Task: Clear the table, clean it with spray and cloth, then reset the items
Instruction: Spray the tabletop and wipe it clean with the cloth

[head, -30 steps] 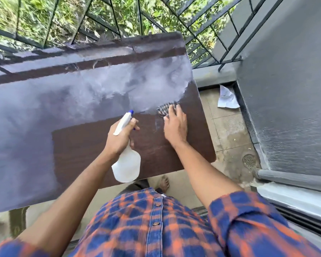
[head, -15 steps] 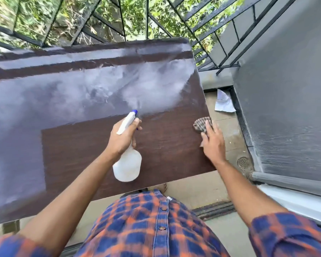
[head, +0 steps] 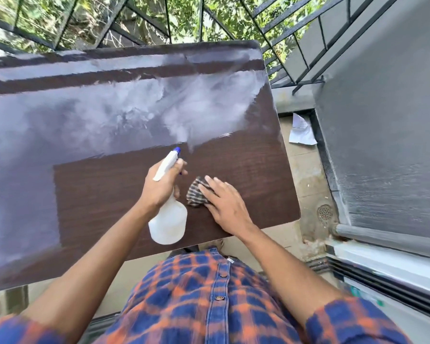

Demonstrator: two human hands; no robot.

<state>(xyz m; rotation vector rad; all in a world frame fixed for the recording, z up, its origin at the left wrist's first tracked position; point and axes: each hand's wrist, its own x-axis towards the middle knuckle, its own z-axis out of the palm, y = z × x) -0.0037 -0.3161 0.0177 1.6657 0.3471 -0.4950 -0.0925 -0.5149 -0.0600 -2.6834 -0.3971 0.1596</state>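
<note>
A dark brown wooden table (head: 104, 189) fills the view, glossy and reflecting the sky across its far half. My left hand (head: 160, 187) grips a white spray bottle (head: 168, 223) with a blue nozzle, held above the table's near middle and pointing away. Just to its right, my right hand (head: 225, 203) lies flat with fingers spread on a dark checked cloth (head: 195, 193), pressing it onto the tabletop. Most of the cloth is hidden under the palm.
A black metal railing (head: 291, 38) runs behind and to the right of the table, with greenery beyond. A grey wall (head: 387, 120) stands at the right. On the tiled floor lie a crumpled white paper (head: 301, 131) and a round drain (head: 325, 212).
My right hand slid the cloth from the table's right edge leftward to beside the spray bottle. The left hand with the bottle stayed roughly in place.
</note>
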